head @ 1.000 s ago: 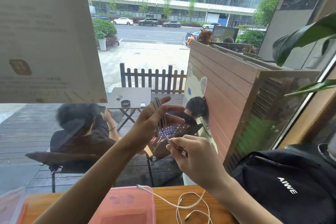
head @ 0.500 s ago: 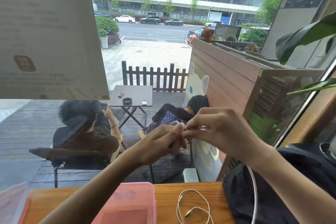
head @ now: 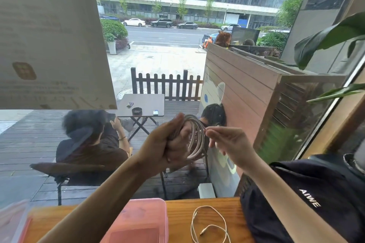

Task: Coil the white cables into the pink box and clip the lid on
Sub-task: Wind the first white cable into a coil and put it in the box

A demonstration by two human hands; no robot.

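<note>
Left hand (head: 167, 144) covered the near side of the coiled white cable (head: 194, 138), so loop count was unreadable. Right hand (head: 227, 142) fingertips were motion-blurred; cable end there too small to tell. Pink box (head: 142, 221) was cut off by the bottom edge and crossed by the left forearm; contents unclear. Second white cable (head: 209, 223) ran off the bottom edge.

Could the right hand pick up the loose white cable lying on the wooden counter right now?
Probably yes. The loose white cable lies uncovered on the wooden counter beneath the right hand, which only pinches the coiled cable lightly.
</note>
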